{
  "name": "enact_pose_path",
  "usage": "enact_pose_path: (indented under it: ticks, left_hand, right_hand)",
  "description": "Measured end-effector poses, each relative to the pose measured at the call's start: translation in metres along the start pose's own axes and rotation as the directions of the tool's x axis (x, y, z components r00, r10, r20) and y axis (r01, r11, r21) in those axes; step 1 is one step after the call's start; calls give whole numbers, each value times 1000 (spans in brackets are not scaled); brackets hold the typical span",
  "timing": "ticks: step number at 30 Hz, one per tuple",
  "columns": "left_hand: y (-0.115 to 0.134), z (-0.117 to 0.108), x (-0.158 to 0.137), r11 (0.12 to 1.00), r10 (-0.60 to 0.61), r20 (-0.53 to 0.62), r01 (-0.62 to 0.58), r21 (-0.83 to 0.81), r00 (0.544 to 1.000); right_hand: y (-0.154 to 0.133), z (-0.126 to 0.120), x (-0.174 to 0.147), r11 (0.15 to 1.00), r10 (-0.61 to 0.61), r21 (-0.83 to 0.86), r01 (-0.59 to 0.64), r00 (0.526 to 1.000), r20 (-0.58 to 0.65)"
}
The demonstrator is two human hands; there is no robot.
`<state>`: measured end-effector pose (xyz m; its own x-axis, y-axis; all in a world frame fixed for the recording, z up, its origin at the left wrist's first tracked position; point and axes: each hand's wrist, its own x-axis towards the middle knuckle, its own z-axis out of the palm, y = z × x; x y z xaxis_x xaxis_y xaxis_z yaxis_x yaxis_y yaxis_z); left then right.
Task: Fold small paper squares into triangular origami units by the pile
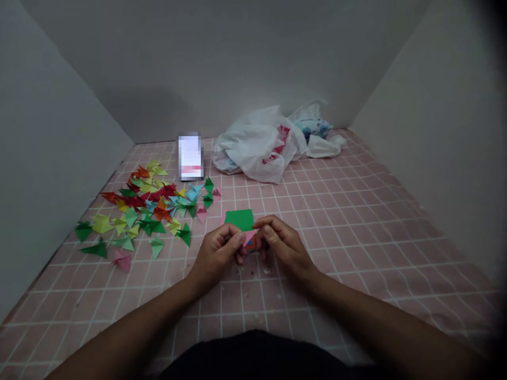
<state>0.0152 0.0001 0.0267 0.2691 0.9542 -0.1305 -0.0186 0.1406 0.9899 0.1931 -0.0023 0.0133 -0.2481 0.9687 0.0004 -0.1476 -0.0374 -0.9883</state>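
Between my two hands is a small piece of pink folded paper (249, 237). My left hand (218, 247) pinches it between thumb and forefinger. On the other side, my right hand (285, 247) is closed, its curled fingertips at the right edge of the same paper; its exact grip is partly hidden. Just beyond the fingers lies a green square of paper (239, 219), with a bit of pink showing at its left edge. Under the pink paper a small patch of orange and blue shows, mostly covered by my hands.
Many colourful folded paper pieces (148, 224) are spread over the left of the pink checked tablecloth (356, 227). Behind them a phone with a lit, blurred screen (190, 157) stands upright. A white plastic bag (253, 142) and a crumpled white tissue (325, 146) lie by the back wall.
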Motion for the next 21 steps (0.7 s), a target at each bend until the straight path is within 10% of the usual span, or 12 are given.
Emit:
enact_pose_path:
  ticks: [21]
  left_hand:
    - [-6, 6, 3, 890, -264, 99, 282, -359, 960]
  right_hand:
    - [0, -5, 2, 940, -190, -289, 179, 982, -11]
